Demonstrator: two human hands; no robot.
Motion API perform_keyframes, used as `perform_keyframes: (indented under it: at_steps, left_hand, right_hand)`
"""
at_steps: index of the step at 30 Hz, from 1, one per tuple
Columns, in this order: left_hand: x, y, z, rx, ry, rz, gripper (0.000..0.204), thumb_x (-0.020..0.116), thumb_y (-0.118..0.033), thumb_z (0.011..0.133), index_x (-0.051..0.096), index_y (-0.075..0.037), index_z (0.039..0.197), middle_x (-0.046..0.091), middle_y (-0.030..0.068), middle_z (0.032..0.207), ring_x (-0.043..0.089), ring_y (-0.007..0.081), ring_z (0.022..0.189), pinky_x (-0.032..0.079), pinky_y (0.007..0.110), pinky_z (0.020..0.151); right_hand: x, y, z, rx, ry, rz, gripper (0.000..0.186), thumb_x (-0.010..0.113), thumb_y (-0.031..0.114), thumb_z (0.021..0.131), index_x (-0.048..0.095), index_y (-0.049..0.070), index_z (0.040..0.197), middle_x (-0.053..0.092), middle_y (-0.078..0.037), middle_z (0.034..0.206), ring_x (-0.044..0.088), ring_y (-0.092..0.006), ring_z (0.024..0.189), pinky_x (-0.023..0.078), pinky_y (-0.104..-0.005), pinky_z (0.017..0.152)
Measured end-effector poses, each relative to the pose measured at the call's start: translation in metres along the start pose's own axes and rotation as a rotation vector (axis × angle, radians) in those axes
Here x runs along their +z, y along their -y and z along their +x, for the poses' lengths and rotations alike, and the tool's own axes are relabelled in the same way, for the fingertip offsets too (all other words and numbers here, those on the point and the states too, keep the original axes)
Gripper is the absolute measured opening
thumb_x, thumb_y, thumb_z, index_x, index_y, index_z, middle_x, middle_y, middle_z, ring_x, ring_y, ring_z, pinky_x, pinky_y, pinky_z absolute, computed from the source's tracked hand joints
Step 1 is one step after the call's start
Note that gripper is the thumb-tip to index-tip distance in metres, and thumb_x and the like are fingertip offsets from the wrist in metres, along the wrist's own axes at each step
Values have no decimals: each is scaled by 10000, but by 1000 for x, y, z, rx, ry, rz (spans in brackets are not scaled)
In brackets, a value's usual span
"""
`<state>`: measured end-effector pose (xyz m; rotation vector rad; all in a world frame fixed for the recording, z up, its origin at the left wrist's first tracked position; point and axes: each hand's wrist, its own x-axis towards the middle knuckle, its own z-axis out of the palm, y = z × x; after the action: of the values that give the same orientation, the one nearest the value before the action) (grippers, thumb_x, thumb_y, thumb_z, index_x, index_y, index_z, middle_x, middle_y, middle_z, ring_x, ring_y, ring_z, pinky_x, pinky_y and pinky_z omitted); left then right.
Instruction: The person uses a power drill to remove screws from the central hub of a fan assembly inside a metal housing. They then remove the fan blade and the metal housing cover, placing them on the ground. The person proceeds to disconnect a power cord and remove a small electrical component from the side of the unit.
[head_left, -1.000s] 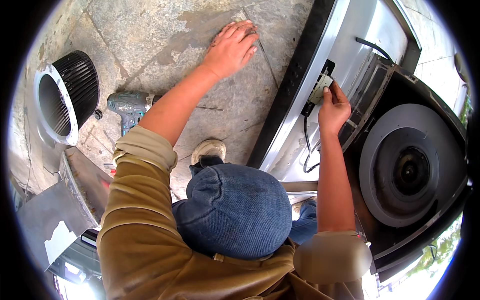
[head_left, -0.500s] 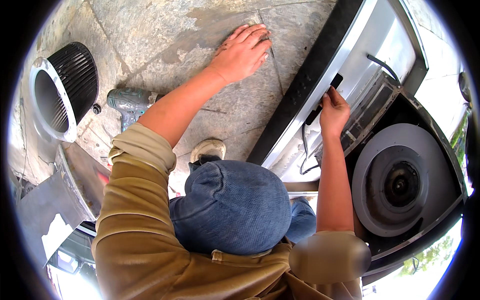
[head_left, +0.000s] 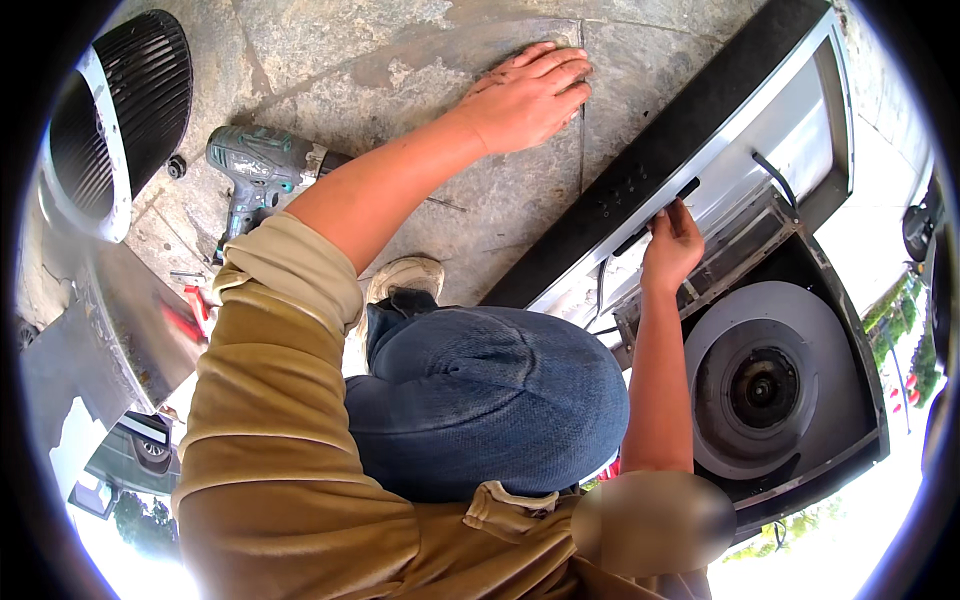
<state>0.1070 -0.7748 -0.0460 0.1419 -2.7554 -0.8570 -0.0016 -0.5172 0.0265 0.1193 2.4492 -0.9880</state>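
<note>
Palm down on the stone floor, my left hand [head_left: 530, 98] has its fingers stretched out and holds nothing. My right hand [head_left: 672, 248] is at the inner side of the range hood's black front panel [head_left: 640, 165]. Its thumb and fingertips pinch together beside a small black oblong part [head_left: 688, 188] on the silver strip; what is between them, if anything, is hidden. Near that wrist is the opened hood housing [head_left: 868, 400], with a round grey plate [head_left: 715, 400] and a dark hub [head_left: 764, 388] inside it.
A cordless drill [head_left: 262, 160] lies on the floor under my left forearm. Farther left are a black fan wheel [head_left: 150, 90] with a pale ring and a bent sheet-metal piece [head_left: 125, 330]. Red-handled pliers or a similar tool [head_left: 197, 308] lie near my left sleeve. A black cable [head_left: 775, 178] curves over the hood.
The whole view has shifted, so the hood and floor things sit differently in it. Both hands keep nearly the same pose, the left on the floor and the right at the panel.
</note>
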Motion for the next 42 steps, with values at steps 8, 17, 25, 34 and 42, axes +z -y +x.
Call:
perform_keyframes:
  at_steps: [8,17,25,34,42]
  left_hand:
    - [5,2,-2,-26,13,-59,322,629,-202,814,593,-66,1104,516,95,1271,409,232,1274,296,417,1086]
    - [4,3,-3,-15,33,-16,308,600,-224,837,597,-71,1105,519,106,1284,413,234,1278,284,418,1094]
    - [4,3,-2,-20,16,-33,314,612,-228,826,596,-71,1097,516,103,1282,401,235,1287,277,415,1099]
    - [3,2,-2,-23,35,-9,330,625,-227,815,593,-73,1106,510,99,1287,391,231,1294,269,413,1105]
    - [4,2,-1,-28,29,-33,340,640,-226,796,585,-80,1099,506,94,1283,399,235,1280,285,415,1091]
  right_hand:
    - [-10,3,7,86,38,122,331,570,-38,879,518,-140,1189,633,-160,1076,624,-168,890,522,-267,729]
    - [-7,10,6,95,72,35,279,562,-39,881,546,-116,1149,645,-122,1042,619,-140,861,505,-241,708]
    - [-3,8,4,133,86,126,292,549,-40,881,527,-108,1165,644,-108,1018,620,-134,840,500,-232,699]
    - [4,23,-1,265,81,212,265,540,69,907,565,-68,1133,646,-88,944,615,-137,780,498,-239,672]
    - [1,36,-1,407,60,284,273,524,291,947,607,33,914,626,-35,832,578,-135,746,460,-293,663]
